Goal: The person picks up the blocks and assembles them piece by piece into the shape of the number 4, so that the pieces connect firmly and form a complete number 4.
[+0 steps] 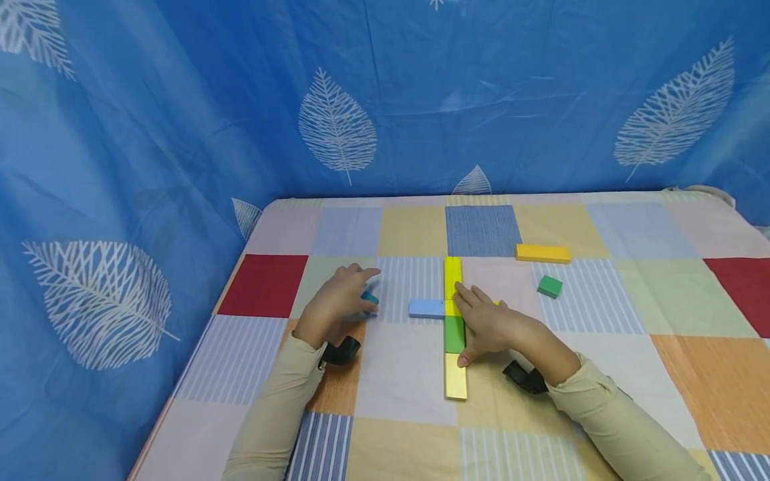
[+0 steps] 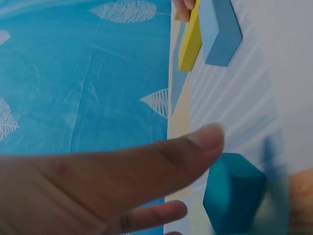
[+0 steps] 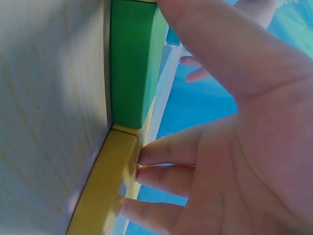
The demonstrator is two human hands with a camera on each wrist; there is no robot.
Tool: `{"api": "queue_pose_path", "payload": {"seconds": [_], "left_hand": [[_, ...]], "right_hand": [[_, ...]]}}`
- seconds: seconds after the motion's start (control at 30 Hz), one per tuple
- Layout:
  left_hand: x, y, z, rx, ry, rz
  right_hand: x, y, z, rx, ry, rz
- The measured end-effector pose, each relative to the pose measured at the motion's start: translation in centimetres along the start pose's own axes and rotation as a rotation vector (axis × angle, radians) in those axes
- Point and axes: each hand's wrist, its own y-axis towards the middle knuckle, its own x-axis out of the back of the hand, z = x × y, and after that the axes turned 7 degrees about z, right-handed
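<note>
Several blocks form a cross on the patchwork cloth: a yellow block [image 1: 452, 275] at the far end, a green block [image 1: 454, 335], a pale gold block [image 1: 455, 379] nearest me, and a light blue block [image 1: 426, 308] on the left side. Over its right side lies my right hand [image 1: 490, 326], hiding part of it. Its straight fingertips are right at a yellow block [image 3: 105, 181], and the thumb is at the near end of the green one. My left hand [image 1: 337, 294] is beside a teal block [image 2: 234, 193], thumb extended along it, fingers not curled round it.
Farther right on the cloth [image 1: 680, 294] lie a loose orange-yellow block [image 1: 543, 253] and a small green block [image 1: 550, 286]. A blue curtain [image 1: 415, 100] with white leaf prints hangs behind the table and along its left side.
</note>
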Motion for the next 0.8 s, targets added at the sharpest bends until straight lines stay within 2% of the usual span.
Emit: {"api": "queue_pose_path", "payload": {"seconds": [0.27,0.5,0.8], "left_hand": [[0.15,-0.37,-0.28,0.063,0.008,0.06],[0.05,-0.45,-0.02,0.075,0.092,0.053],[-0.51,0.15,-0.03,0.079,0.129,0.035]], "right_hand": [[-0.05,0.01,-0.1,-0.005,-0.015,0.003],[0.02,0.33,-0.02,-0.012,-0.023,0.004],[0.05,0.26,-0.18,0.001,-0.029,-0.003]]}}
